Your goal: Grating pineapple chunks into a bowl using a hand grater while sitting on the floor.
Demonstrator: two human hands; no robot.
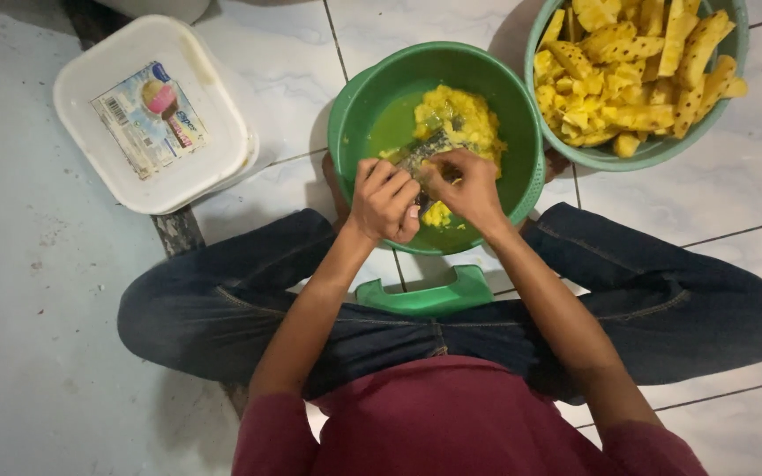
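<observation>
Hands [425, 194] gripping grater [427, 145] over green bowl [522, 176]

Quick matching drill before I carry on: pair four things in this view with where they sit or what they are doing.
Things:
1. green basin
2. teal bowl
3. white tub
4. green stool

Places or states:
A. upper right, heaped with pineapple spears
B. between the knees, under the person
C. under both hands, holding grated pineapple
D. upper left, lid on

Pairs: 1-C, 2-A, 3-D, 4-B
</observation>
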